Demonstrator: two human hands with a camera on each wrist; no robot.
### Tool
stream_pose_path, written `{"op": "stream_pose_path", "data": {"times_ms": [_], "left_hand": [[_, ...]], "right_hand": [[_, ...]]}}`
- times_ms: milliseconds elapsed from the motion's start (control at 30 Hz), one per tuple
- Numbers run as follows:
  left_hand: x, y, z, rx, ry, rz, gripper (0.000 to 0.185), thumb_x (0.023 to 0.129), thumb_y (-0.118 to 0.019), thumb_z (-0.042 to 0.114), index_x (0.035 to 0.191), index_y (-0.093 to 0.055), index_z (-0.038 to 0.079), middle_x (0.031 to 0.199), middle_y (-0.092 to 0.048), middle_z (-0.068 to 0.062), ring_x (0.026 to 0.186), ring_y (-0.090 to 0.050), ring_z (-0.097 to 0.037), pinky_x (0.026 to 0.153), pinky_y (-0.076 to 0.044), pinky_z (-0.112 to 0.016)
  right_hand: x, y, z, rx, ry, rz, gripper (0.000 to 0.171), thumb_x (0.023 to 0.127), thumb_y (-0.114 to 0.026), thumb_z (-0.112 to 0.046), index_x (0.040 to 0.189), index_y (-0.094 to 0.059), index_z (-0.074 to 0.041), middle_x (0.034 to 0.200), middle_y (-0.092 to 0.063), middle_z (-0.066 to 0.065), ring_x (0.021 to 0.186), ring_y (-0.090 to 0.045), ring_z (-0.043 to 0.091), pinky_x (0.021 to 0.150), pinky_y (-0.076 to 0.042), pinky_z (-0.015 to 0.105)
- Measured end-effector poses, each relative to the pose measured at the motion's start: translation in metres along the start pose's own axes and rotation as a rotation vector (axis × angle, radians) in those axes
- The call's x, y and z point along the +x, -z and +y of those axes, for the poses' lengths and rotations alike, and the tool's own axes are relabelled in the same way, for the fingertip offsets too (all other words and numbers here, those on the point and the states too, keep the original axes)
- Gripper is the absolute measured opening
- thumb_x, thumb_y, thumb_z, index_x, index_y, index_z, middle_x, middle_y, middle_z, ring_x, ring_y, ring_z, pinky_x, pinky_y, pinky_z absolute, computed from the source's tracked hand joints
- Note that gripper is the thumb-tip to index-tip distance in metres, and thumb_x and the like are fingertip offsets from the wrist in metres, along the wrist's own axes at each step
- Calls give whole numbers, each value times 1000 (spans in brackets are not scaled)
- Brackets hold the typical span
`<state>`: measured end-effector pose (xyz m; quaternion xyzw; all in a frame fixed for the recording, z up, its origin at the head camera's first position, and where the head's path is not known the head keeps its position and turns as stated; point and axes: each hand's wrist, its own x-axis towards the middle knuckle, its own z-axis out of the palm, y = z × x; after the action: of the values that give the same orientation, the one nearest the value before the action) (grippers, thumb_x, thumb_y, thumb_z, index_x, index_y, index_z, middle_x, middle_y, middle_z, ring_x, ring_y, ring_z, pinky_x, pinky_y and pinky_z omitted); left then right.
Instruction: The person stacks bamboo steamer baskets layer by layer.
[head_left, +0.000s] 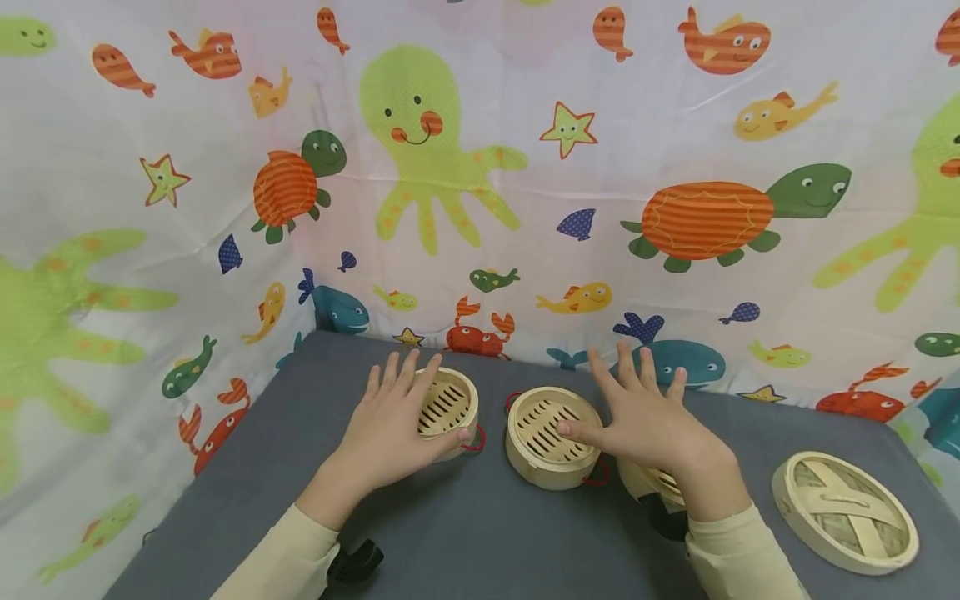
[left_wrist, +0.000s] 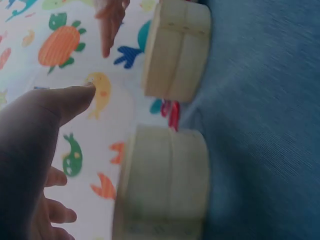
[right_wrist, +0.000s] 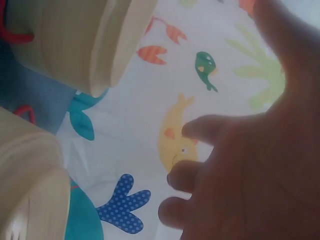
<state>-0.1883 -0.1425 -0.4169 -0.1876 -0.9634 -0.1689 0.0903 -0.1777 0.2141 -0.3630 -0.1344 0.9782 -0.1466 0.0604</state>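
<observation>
Three round bamboo steamer baskets with slatted bottoms stand in a row on the grey table. Over the left steamer basket hovers my left hand, its fingers spread and holding nothing. The middle steamer basket has red cord loops at its sides. My right hand hangs with spread fingers above the right steamer basket, hiding much of it; the thumb overlaps the middle basket in the head view. In the left wrist view, the left hand appears apart from the baskets. The right hand likewise grips nothing in its wrist view.
A round woven bamboo lid with crossed strips lies at the right of the grey tabletop. Behind and at the left hangs a white curtain printed with sea animals. Black straps circle both wrists.
</observation>
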Motion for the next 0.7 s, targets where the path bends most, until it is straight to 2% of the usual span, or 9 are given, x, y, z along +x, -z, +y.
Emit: {"op": "stream_pose_path", "data": {"times_ms": [100,267,500,700], "left_hand": [[-8,-4,-11,-10,29,15,114,89,-69,82,174,-32,16,175,-32,-22,163,-20,-49,129,-16,-69],[-19,-10,-28,-59,67,10,121,88,-71,82,173,-29,7,175,-33,-20,161,-28,-48,128,-23,-68],[-27,-12,-46,-184,160,-10,133,84,-74,85,175,-16,6,172,-39,-18,152,-47,-45,108,-47,-73],[-27,-17,-54,-283,171,-17,133,83,-78,81,175,-19,5,170,-43,-17,152,-48,-40,112,-47,-68]], "right_hand": [[3,-3,-1,28,17,-27,125,90,-60,-89,177,-13,-13,178,11,30,160,13,59,109,15,90],[9,-11,-3,65,27,-78,127,89,-65,-86,177,-13,-10,178,8,31,161,12,59,112,11,89],[14,-22,-6,128,47,-157,132,89,-73,-80,176,-5,-9,178,8,31,160,7,62,116,-4,88],[17,-26,-5,176,98,-207,139,86,-81,-74,176,-1,-5,179,4,30,159,2,63,120,-10,84]]}}
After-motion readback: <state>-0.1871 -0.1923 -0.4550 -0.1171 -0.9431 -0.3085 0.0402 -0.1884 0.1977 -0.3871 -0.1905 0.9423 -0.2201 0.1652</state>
